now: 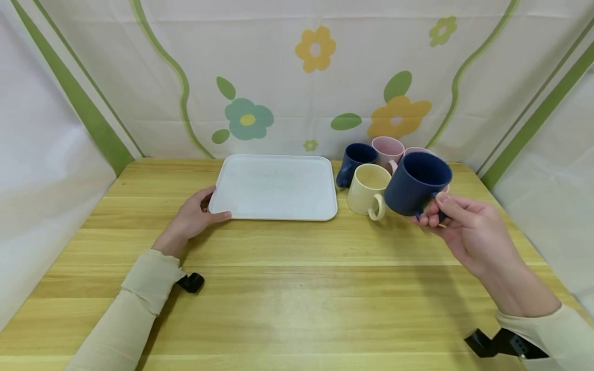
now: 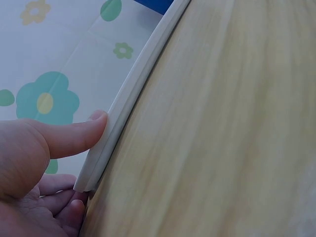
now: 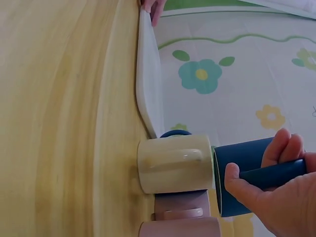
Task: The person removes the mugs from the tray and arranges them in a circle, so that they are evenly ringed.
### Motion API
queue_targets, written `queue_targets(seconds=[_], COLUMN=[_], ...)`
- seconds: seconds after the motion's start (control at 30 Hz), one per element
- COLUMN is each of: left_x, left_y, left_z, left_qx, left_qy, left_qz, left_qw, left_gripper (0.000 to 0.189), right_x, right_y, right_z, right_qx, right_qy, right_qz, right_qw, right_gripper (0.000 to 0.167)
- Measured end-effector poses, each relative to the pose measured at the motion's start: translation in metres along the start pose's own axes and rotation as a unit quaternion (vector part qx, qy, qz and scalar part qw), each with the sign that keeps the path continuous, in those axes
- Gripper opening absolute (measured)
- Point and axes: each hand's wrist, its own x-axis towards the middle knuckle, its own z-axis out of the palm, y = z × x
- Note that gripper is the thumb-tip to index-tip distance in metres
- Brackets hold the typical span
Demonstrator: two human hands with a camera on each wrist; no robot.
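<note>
My right hand grips a dark blue mug by its handle, holding it up off the table, slightly tilted. In the right wrist view the fingers and thumb wrap the mug's handle. A white rectangular tray lies toward the back of the table. My left hand holds its front left corner, thumb on the front rim and fingers around the left side. Beside the raised mug stand a pale yellow mug, another dark blue mug and a pink mug. A second pink mug is mostly hidden.
The wooden table reaches back to a white curtain printed with flowers and green lines. Curtain panels also stand at both sides. The mugs crowd close together just right of the tray.
</note>
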Motion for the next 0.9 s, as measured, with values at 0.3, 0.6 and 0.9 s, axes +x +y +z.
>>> queue_targets(seconds=[0.3, 0.6, 0.9], left_x=[0.000, 0.000, 0.000], left_y=[0.000, 0.000, 0.000], left_z=[0.000, 0.000, 0.001], left_qx=[-0.003, -0.009, -0.017], left_qy=[0.000, 0.001, -0.002], left_qz=[0.000, -0.006, -0.008], left_qw=[1.0000, 0.9999, 0.9998], left_gripper=[0.102, 0.103, 0.105], right_x=[-0.002, 0.001, 0.000], right_y=[0.012, 0.030, 0.041], right_z=[-0.009, -0.007, -0.012], right_qx=[-0.001, 0.009, 0.025], right_qy=[0.023, 0.042, 0.059], right_qz=[0.019, 0.063, 0.104], right_qw=[0.9995, 0.9971, 0.9926], right_gripper=[0.036, 0.036, 0.034])
